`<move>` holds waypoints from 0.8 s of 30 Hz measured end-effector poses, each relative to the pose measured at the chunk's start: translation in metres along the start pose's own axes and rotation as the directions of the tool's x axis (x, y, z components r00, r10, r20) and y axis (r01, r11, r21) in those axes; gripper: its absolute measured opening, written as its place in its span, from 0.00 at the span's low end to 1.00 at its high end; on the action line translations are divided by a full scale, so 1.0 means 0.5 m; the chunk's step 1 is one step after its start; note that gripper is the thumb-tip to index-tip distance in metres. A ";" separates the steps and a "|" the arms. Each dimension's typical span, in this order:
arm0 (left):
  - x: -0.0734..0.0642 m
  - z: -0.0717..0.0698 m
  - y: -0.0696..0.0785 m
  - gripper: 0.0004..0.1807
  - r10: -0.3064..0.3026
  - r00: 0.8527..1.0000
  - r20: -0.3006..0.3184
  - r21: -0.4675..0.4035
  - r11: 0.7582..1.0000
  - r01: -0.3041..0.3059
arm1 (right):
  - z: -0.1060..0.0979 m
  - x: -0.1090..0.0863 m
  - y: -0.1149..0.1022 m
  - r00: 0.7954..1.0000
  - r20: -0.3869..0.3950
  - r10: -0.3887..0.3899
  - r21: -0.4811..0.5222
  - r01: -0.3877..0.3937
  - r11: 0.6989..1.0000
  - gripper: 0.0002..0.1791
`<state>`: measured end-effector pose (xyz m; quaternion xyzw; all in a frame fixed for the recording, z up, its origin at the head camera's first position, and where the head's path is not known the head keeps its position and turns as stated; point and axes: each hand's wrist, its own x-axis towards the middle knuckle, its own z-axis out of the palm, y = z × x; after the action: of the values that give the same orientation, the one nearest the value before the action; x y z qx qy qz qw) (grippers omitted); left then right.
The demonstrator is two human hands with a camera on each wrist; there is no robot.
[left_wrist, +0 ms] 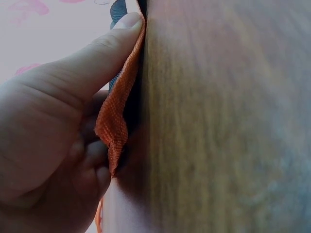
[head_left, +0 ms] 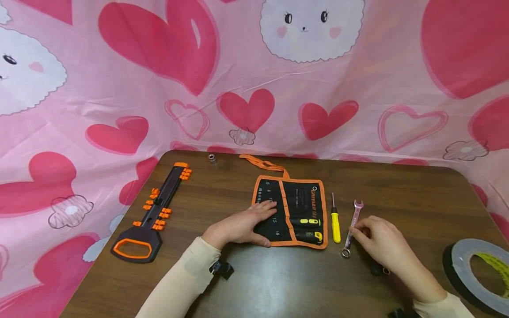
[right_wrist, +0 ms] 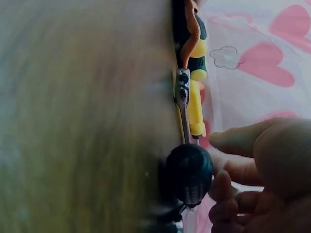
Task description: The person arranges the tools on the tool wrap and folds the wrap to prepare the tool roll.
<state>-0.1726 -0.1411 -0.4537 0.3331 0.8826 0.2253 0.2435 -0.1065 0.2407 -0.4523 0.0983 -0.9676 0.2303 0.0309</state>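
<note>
My left hand [head_left: 246, 223] rests on the left part of a black tool pouch [head_left: 303, 198] with orange trim, fingers spread. In the left wrist view the thumb [left_wrist: 114, 46] lies along the orange edging [left_wrist: 119, 104]. At my right hand [head_left: 379, 240], thumb and forefinger pinch the shank of a metal combination wrench [head_left: 355, 216], its ring end toward me. The right wrist view has that hand [right_wrist: 262, 170] with curled fingers, behind a round black handle end [right_wrist: 189, 174]. A yellow-handled screwdriver [head_left: 336, 226] lies between pouch and wrench.
A black and orange tool rack [head_left: 162, 201] with orange clips lies at the left. A small metal socket [head_left: 212, 157] stands at the back edge. At the right lies a grey tape roll [head_left: 463, 265]. Partly under my right hand is a black piece [head_left: 375, 268] beside a metal ring end.
</note>
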 end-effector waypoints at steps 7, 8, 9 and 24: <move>0.001 0.000 0.000 0.53 0.002 1.000 0.003 0.005 1.000 -0.002 | 0.004 0.010 0.003 0.993 0.070 0.094 -0.022 -0.092 0.995 0.12; 0.001 0.000 0.000 0.52 0.002 1.000 0.003 0.004 1.000 -0.002 | 0.005 0.011 0.003 0.991 0.081 0.105 -0.025 -0.103 0.994 0.13; 0.001 0.000 0.000 0.52 0.002 1.000 0.003 0.004 1.000 -0.002 | 0.005 0.013 0.003 0.989 0.090 0.115 -0.028 -0.112 0.993 0.14; 0.001 0.000 -0.003 0.53 0.010 1.000 0.000 0.000 1.000 -0.010 | -0.001 0.035 0.014 0.958 0.151 0.243 0.060 -0.255 0.965 0.16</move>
<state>-0.1734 -0.1417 -0.4546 0.3374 0.8810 0.2266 0.2423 -0.1250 0.2441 -0.4532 -0.0070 -0.9622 0.2627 -0.0716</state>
